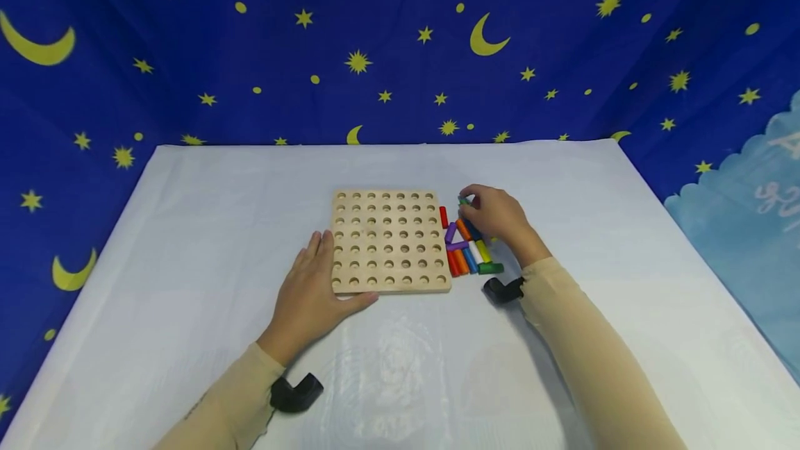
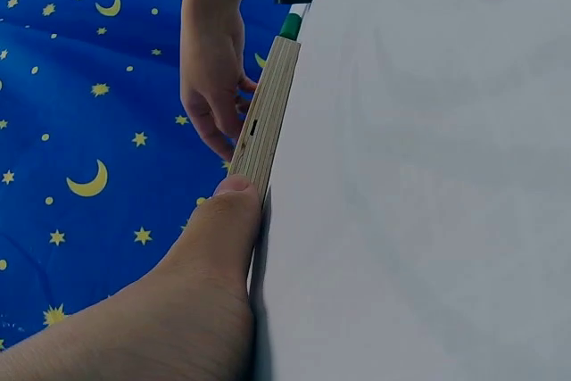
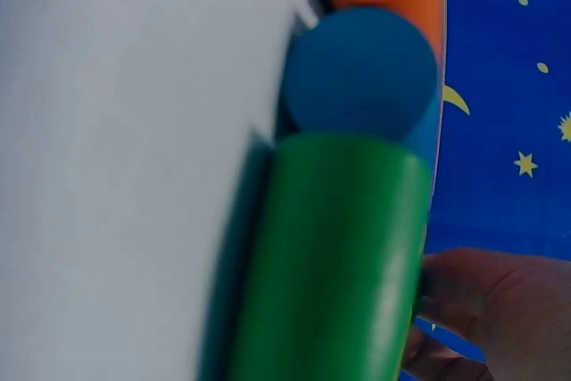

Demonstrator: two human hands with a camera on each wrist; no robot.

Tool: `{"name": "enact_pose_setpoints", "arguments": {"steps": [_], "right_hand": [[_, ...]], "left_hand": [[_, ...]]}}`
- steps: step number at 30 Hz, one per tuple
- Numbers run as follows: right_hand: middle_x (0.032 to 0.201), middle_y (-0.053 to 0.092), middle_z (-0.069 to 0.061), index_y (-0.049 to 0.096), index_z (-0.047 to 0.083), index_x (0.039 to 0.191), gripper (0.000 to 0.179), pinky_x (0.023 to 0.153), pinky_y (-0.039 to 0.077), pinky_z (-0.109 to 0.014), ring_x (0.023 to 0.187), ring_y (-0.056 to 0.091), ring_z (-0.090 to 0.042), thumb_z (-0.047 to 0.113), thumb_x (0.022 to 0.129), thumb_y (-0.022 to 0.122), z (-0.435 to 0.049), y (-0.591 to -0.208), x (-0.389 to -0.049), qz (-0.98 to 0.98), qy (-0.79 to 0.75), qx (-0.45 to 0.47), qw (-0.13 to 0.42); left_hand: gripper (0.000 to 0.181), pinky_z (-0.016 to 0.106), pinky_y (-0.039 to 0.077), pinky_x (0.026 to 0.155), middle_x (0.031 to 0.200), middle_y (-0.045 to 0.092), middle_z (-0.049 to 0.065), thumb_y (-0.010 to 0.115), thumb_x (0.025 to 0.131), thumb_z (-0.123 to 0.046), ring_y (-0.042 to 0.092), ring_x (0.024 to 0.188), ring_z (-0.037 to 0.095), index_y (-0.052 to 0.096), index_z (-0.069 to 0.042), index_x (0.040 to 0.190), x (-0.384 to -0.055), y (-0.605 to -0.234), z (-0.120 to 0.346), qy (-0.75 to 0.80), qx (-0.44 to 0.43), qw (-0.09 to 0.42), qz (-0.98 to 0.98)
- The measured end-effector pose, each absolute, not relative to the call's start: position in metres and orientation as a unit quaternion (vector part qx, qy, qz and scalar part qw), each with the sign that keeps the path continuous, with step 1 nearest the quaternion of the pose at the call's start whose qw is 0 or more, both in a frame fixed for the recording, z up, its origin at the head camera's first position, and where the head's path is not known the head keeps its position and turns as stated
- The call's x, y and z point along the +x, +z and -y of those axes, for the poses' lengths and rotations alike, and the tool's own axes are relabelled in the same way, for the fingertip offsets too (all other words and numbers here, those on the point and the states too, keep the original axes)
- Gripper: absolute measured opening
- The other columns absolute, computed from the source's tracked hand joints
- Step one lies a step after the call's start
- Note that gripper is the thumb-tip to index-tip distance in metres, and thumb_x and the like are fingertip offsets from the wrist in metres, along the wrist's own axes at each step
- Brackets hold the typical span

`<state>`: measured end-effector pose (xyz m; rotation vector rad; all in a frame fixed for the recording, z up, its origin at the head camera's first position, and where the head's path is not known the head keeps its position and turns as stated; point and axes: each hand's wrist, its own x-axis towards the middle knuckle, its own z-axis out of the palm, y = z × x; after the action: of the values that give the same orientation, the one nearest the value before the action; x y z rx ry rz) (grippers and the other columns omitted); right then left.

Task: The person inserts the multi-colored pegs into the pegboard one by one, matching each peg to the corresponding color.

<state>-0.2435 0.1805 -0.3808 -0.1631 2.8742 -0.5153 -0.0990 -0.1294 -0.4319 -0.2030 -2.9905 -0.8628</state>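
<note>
A square wooden board [image 1: 380,228] with rows of round holes lies on the table. My left hand [image 1: 307,301] rests against it, fingers straight along its left edge and thumb on its front edge; the left wrist view shows that thumb [image 2: 227,220] touching the board's side. Beyond the board's right edge, my right hand [image 1: 500,217] pinches a small green peg [image 1: 464,201], partly hidden by the fingertips. Below that hand lie loose pegs, among them a red peg [image 1: 443,217], a purple peg [image 1: 451,232] and another green peg [image 1: 491,268]. A blue peg [image 3: 361,78] appears close in the right wrist view.
A white cover [image 1: 187,228] spreads over the table. Blue cloth [image 1: 400,33] with yellow moons and stars hangs behind and at the sides. Black curved pieces [image 1: 296,393] stick out at both wrists.
</note>
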Motion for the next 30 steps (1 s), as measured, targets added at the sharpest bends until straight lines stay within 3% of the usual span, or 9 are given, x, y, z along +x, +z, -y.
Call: {"name": "enact_pose_setpoints", "arguments": {"steps": [8,13,21,30], "right_hand": [[0.119,0.065,-0.013,0.058,0.015,0.135,0.042,0.094,0.054,-0.046,0.101,0.06,-0.028,0.037,0.1,0.058,-0.182,-0.379,-0.243,-0.956,-0.269,-0.053,0.107],[0.116,0.067,-0.011,0.061,0.016,0.132,0.039,0.087,0.056,-0.043,0.104,0.064,-0.027,0.035,0.098,0.063,-0.174,-0.374,-0.246,-0.934,-0.334,-0.081,0.1],[0.107,0.068,-0.01,0.063,0.013,0.128,0.038,0.07,0.055,-0.032,0.093,0.065,-0.024,0.033,0.096,0.067,-0.139,-0.373,-0.256,-0.907,-0.392,-0.117,0.098],[0.106,0.067,-0.01,0.063,0.013,0.126,0.034,0.071,0.053,-0.032,0.093,0.064,-0.024,0.028,0.096,0.066,-0.12,-0.38,-0.269,-0.908,-0.391,-0.121,0.086]], "left_hand": [[0.134,0.053,0.017,0.125,0.164,0.016,0.024,0.067,0.069,-0.081,0.014,0.154,0.037,0.012,0.004,0.157,-0.1,-0.432,0.131,-0.271,-0.066,0.014,0.96],[0.134,0.053,0.017,0.125,0.164,0.016,0.024,0.067,0.07,-0.081,0.014,0.154,0.037,0.012,0.004,0.157,-0.101,-0.433,0.132,-0.267,-0.066,0.015,0.961],[0.134,0.054,0.018,0.125,0.164,0.016,0.024,0.067,0.069,-0.081,0.014,0.154,0.037,0.011,0.004,0.157,-0.101,-0.434,0.132,-0.268,-0.066,0.011,0.961],[0.133,0.053,0.019,0.125,0.163,0.019,0.024,0.067,0.069,-0.082,0.015,0.154,0.036,0.013,0.004,0.157,-0.101,-0.433,0.131,-0.265,-0.071,0.019,0.961]]}}
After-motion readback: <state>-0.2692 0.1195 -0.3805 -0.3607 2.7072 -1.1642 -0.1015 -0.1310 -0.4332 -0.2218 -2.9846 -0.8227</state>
